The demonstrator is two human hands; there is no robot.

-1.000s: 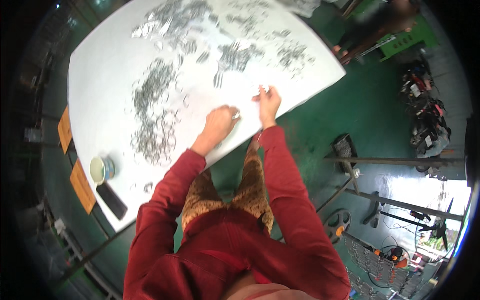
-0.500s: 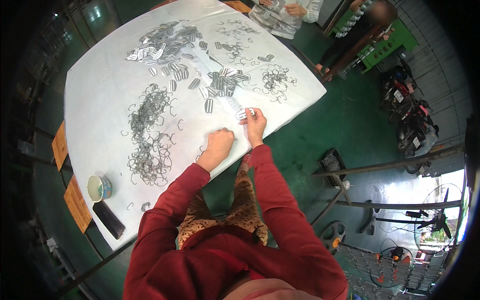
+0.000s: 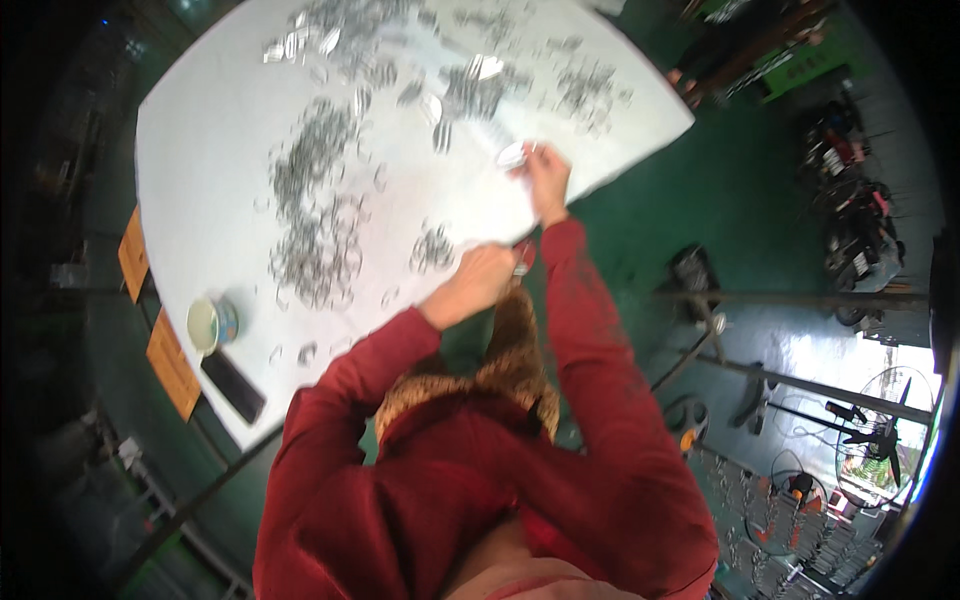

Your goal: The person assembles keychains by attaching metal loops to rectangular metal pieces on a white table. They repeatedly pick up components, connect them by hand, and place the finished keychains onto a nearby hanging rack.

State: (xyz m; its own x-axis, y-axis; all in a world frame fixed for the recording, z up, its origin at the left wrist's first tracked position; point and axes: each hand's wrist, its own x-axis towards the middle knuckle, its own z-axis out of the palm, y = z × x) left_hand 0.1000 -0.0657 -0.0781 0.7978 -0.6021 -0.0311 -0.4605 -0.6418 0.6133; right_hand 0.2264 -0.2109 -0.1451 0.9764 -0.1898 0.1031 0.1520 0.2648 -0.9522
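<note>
Many metal rings [image 3: 320, 215] strewn over white table [image 3: 200, 190]; green floor [image 3: 740, 230]; right fingers [image 3: 530, 160] pinch ring, left unclear

A white table [image 3: 210, 150] stands on a green floor [image 3: 740, 210], with fans [image 3: 880, 420] in bright daylight at right.

The setting is a workshop: a large white worktable [image 3: 200, 190] carries heaps of small metal rings [image 3: 315, 215], the floor [image 3: 740, 210] is painted green, and fan guards [image 3: 880, 430] stand nearby.
</note>
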